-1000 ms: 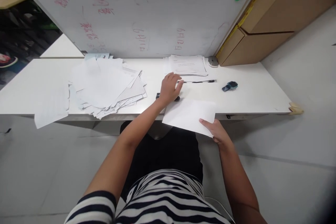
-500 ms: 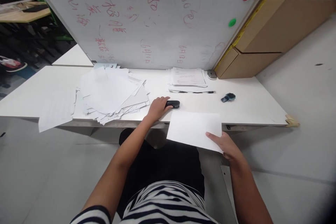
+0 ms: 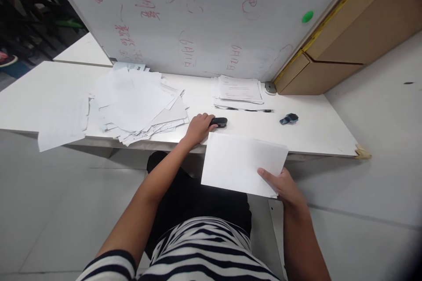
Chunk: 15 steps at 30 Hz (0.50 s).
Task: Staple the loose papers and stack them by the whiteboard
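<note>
Left hand (image 3: 197, 128) fingers wrap what looks like a stapler (image 3: 219, 121); right hand (image 3: 283, 186) fingers pinch unstapled sheets (image 3: 242, 162); loose pile (image 3: 138, 103) beyond the left fingers awaits.

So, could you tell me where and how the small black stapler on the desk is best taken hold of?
Grip the black stapler across its long sides, near its left end, coming from above and the left. It lies flat and low on the white desk, lengthwise left to right, and the left hand already rests on that end. The right hand holds the paper sheets.
</note>
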### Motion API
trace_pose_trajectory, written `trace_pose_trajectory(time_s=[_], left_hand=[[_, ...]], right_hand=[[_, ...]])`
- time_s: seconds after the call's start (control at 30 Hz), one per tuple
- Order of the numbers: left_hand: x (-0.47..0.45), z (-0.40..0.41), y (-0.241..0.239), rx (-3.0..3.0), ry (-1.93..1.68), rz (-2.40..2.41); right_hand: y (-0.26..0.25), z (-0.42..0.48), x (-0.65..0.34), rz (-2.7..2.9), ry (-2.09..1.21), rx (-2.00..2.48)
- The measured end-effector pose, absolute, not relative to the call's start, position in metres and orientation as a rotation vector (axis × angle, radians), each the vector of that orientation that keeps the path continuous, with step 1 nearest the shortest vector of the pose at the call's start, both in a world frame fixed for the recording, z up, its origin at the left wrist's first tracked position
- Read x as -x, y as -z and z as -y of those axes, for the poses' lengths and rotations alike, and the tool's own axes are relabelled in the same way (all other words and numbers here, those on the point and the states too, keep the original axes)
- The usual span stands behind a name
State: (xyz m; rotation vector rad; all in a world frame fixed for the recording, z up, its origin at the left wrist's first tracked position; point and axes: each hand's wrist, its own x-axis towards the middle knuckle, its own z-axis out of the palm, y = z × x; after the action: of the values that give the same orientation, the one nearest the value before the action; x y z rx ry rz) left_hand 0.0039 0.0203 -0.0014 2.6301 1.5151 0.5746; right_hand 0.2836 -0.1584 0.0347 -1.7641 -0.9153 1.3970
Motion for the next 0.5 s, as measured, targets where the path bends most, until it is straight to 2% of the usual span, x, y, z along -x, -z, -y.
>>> trace_pose_trajectory(time_s=[0.5], left_hand=[[-0.0041,-0.0200,0.0022,-2.618,-0.560,-1.524]], right_hand=[[-0.0264,0.1581,-0.2822,0.958,-1.350,1.790]])
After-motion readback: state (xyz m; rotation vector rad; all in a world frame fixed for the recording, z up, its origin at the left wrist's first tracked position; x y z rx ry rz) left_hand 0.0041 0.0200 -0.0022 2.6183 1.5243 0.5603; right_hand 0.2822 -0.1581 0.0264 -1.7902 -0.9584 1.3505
